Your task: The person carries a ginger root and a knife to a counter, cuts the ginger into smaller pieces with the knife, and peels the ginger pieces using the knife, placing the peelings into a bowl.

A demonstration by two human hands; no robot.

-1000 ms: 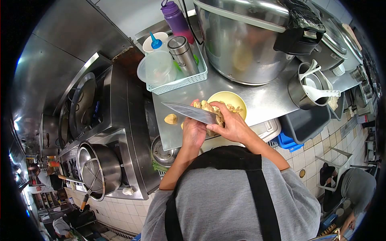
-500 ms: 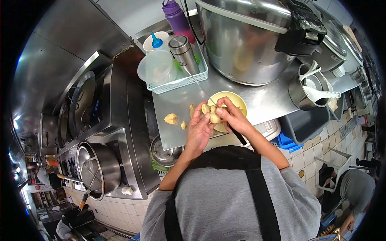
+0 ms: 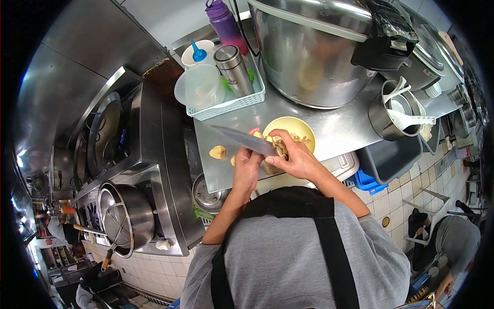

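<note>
My right hand [image 3: 297, 158] is closed around a kitchen knife [image 3: 239, 138]. Its broad blade lies flat across the front of my left hand, with the tip pointing left. My left hand [image 3: 247, 170] is closed on a piece of ginger [image 3: 257, 135], which is mostly hidden behind the blade and fingers. Just beyond both hands is a yellow bowl [image 3: 280, 122] with brownish peelings [image 3: 304, 139] in it. On the steel counter to the left lies a peeled ginger chunk [image 3: 217, 152]. A smaller piece [image 3: 233, 160] sits beside my left hand.
A pale blue basket [image 3: 226, 107] holds a steel flask [image 3: 232, 69] and plastic tubs. Behind the bowl stands a large steel cooker [image 3: 314, 62]. A steel pot with ladles [image 3: 385, 116] and a grey bin [image 3: 393, 157] are on the right. The stove [image 3: 164, 180] is at left.
The knife has swung from pointing away over the bowl to lying flat, tip leftward, across my left hand. My left hand has turned, and the ginger is now largely covered.
</note>
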